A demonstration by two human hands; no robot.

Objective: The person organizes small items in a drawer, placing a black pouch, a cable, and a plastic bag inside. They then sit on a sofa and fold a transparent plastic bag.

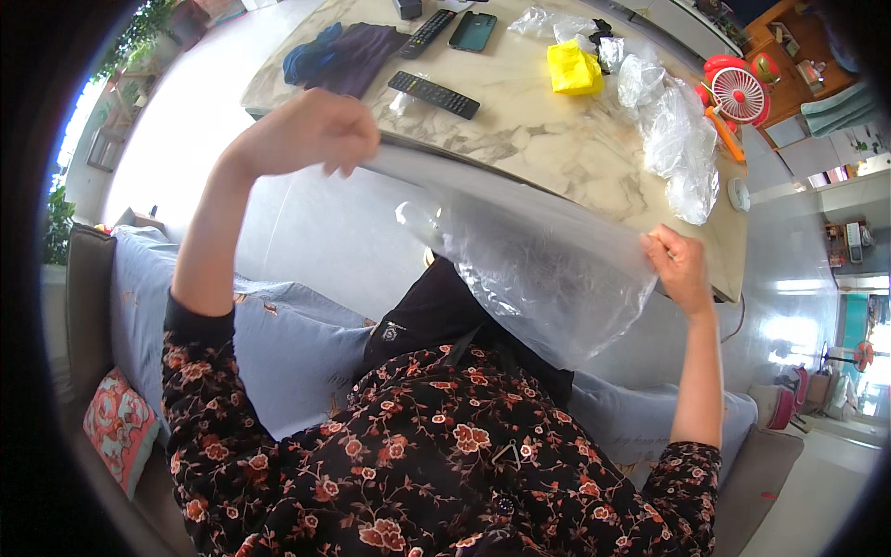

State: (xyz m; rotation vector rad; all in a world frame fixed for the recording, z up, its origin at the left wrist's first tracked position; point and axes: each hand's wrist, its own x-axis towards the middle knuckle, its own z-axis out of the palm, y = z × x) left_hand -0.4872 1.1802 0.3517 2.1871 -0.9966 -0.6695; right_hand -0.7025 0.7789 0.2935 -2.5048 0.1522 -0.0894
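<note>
A clear plastic bag (550,271) is stretched between my two hands above my lap, in front of the table's near edge. My left hand (313,132) is raised at the upper left, its fingers curled on one end of the bag and blurred. On the other side my right hand (676,264) pinches the opposite corner in a closed fist. The top edge of the plastic runs taut and slopes down to the right. Below it the sheet hangs loose and crinkled, and my dark trousers (431,313) show beside it.
On the marble-patterned table (536,153) lie two remote controls (433,94), a phone case (473,32), dark cloth (355,56), a folded yellow plastic bag (574,67) and crumpled clear bags (672,132). A red fan (738,94) stands at its right. A sofa (299,348) is beneath me.
</note>
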